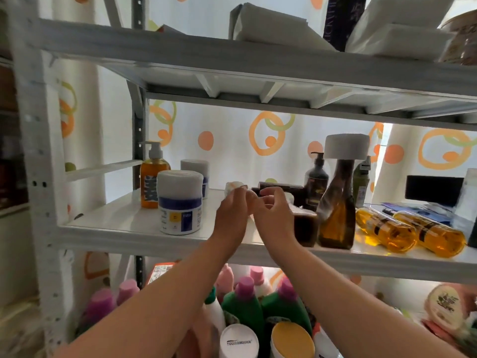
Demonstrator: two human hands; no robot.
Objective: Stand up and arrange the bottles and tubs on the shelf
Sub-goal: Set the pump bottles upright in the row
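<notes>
- Both hands reach onto the middle shelf (124,220). The left hand (233,215) and the right hand (275,215) are almost touching each other near the centre of it.
- The left hand's fingers are curled near a small pale item (233,187). I cannot tell whether it is gripped or only touched, because the picture is blurred there.
- The right hand's fingers are bent, thumb and forefinger close together. Whether they pinch something, I cannot tell.
- Already upright on the left: an orange pump bottle (152,180), a front tub (180,202) and a back tub (196,174) behind it.
- Also upright on the right: a dark pump bottle (316,180), a brown bottle (338,208) with a wide white cap, and a green bottle (361,182) behind.
- Not yet done: 2 amber bottles (410,232) lie on their sides at the right end of the shelf, side by side.
- A dark item (281,189) behind the hands seems to lie flat also, but it is partly hidden.
- My judgement: the task is about half done. The left side looks tidy; the middle and the right end remain.
</notes>
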